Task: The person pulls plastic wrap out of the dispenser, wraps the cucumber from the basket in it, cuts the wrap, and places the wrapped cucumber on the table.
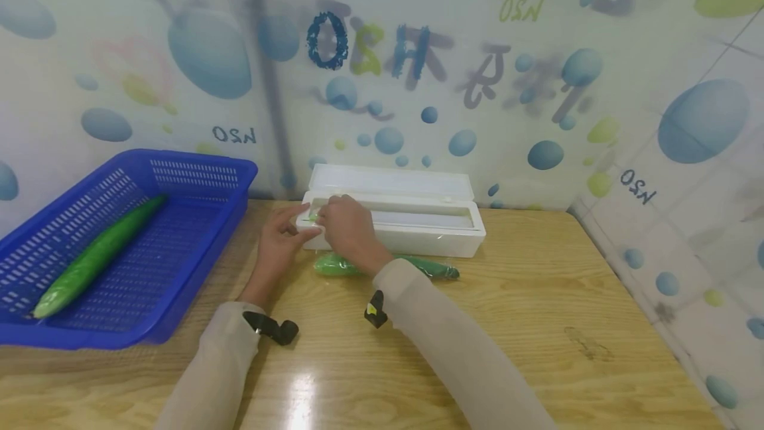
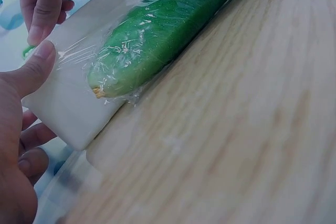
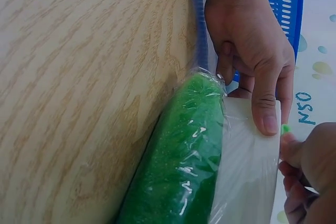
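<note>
Along the far edge of the wood-grain table, a white film-dispenser box sits with its lid raised on the far side, next to the patterned wall. The left hand grips the left end of the box, thumb on the near face and fingers round the far side. The right hand reaches over to the same end, fingers curled, pinching a small green tab at the box's edge.

Directly on the near side of the box lies a cucumber wrapped in clear film, lengthwise and parallel to it; the right forearm crosses above its middle. The film is wrinkled about the cucumber's end.

At left, a blue perforated basket holds a second cucumber, lying diagonally. Both sleeves are pale; a black device is worn at the left wrist, another at the right.
</note>
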{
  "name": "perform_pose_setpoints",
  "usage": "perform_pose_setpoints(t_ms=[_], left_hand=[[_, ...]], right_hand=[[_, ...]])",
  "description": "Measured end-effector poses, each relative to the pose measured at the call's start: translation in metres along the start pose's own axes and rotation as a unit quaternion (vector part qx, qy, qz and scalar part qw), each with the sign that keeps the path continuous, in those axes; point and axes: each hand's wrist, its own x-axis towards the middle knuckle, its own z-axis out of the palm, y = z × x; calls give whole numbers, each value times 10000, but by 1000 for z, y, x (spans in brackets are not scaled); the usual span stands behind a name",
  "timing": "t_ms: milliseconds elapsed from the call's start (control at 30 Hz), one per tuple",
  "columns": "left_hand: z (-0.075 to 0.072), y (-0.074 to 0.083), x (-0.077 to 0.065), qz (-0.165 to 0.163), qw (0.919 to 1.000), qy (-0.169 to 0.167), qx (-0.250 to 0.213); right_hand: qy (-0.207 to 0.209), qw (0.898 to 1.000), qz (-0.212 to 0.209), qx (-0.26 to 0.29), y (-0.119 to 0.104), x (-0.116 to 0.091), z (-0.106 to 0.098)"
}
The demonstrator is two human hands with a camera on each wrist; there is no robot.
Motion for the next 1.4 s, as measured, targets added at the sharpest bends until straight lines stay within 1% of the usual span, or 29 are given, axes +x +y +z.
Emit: perform_pose_setpoints(t_ms=[167, 367, 567, 800, 967, 1133, 1400], left_hand=[[0, 1, -1, -30, 10000, -34, 10], [0, 1, -1, 86, 9999, 15, 91], [-1, 0, -1, -2, 10000, 33, 75], [-1, -1, -1, 170, 9999, -5, 16], [-1, 0, -2, 68, 9999, -28, 132], [-1, 2, -1, 149, 9997, -40, 182], [-1, 1, -1, 92, 9998, 1, 198]], right_hand=[[138, 9999, -66, 26, 2, -2, 1], [205, 9997, -126, -36, 5, -4, 1], [152, 9998, -110, 3, 7, -5, -1], [102, 9999, -56, 46, 7, -6, 0], [139, 9999, -34, 42, 8, -8, 0], [183, 9998, -50, -2, 10, -10, 0], [299, 9994, -145, 32, 13, -13, 0]])
